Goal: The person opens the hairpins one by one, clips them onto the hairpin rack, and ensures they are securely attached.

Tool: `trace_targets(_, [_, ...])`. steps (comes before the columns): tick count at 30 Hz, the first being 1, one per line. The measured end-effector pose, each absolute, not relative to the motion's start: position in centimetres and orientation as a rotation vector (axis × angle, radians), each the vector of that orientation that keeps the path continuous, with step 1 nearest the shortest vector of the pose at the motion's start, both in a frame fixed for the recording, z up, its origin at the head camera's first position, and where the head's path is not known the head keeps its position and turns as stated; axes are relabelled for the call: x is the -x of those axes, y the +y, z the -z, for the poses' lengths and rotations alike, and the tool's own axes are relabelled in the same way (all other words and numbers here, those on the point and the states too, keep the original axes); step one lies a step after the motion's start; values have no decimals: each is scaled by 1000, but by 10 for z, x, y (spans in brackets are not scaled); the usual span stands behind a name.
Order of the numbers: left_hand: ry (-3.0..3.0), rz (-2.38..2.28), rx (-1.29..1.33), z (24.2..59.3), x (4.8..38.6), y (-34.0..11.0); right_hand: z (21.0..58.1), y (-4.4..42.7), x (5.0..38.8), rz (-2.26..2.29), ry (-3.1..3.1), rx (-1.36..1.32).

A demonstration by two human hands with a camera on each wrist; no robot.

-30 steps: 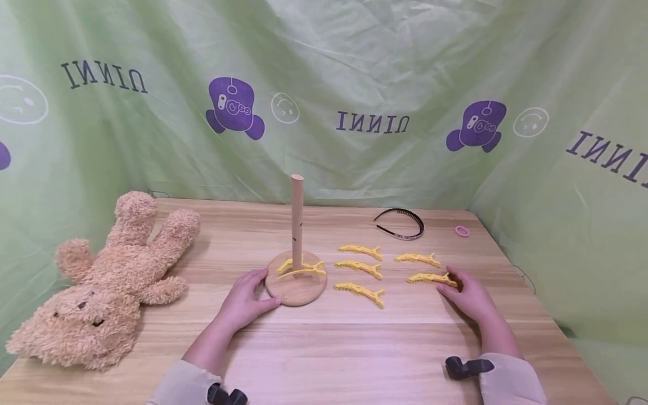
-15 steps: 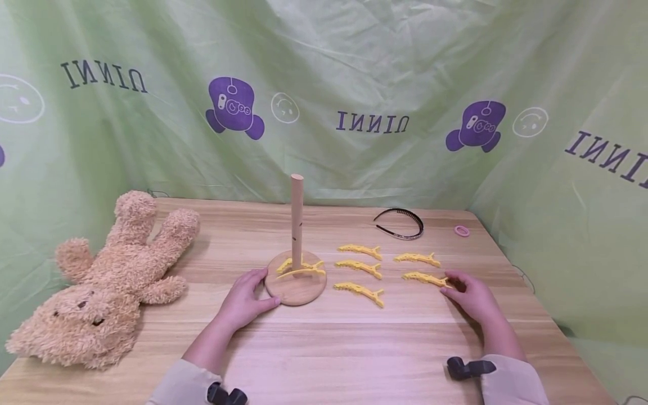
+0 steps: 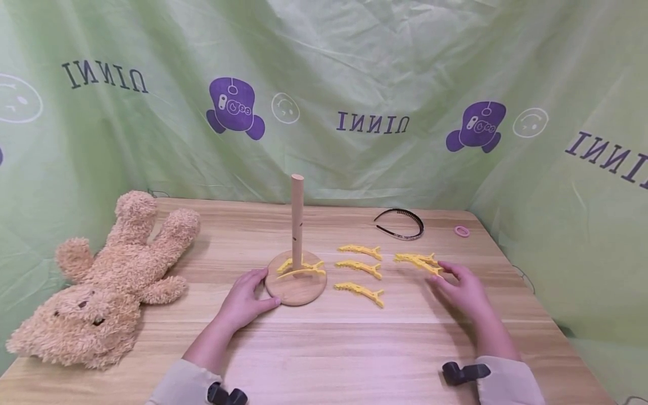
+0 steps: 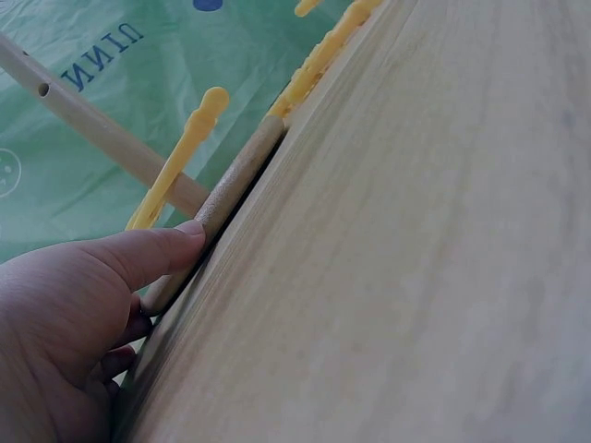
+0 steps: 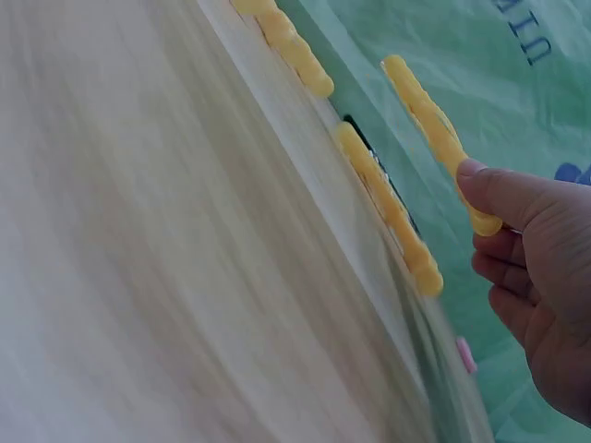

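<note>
My left hand point(image 3: 246, 299) grips the rim of the round wooden base point(image 3: 298, 295), which carries an upright wooden post point(image 3: 297, 219). Two yellow clips point(image 3: 310, 270) lie around the foot of the post. In the left wrist view, the thumb of my left hand point(image 4: 83, 305) presses on the base's edge point(image 4: 242, 171). My right hand point(image 3: 467, 295) pinches the tail of a yellow clip point(image 3: 424, 264); the right wrist view shows this clip point(image 5: 425, 115) raised off the table between thumb and fingers of my right hand point(image 5: 545, 249). Another yellow clip point(image 5: 392, 208) lies on the table beneath it.
Three yellow clips point(image 3: 358, 269) lie in a column right of the base. A black headband point(image 3: 422, 226) and a pink ring point(image 3: 462, 227) are at the back right. A plush bear point(image 3: 118, 270) lies on the left. Green cloth point(image 3: 324, 152) hangs behind the table.
My right hand has lifted its yellow clip from the table and moved left and back with it, over the neighbouring clip. My left hand has stayed at the base.
</note>
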State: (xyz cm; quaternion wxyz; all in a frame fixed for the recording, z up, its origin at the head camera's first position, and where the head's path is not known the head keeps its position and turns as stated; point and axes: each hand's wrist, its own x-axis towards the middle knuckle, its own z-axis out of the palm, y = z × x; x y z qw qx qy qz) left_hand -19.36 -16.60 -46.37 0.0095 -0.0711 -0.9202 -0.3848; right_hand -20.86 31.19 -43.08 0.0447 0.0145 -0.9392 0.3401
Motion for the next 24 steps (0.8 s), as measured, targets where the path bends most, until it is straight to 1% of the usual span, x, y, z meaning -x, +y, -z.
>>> trace_targets(11, [-2882, 1193, 211, 464, 194, -166, 420, 267, 218, -1056, -2886, -188])
trace_targets(24, [-2868, 1208, 214, 465, 194, -166, 410, 198, 231, -978, -2858, -511])
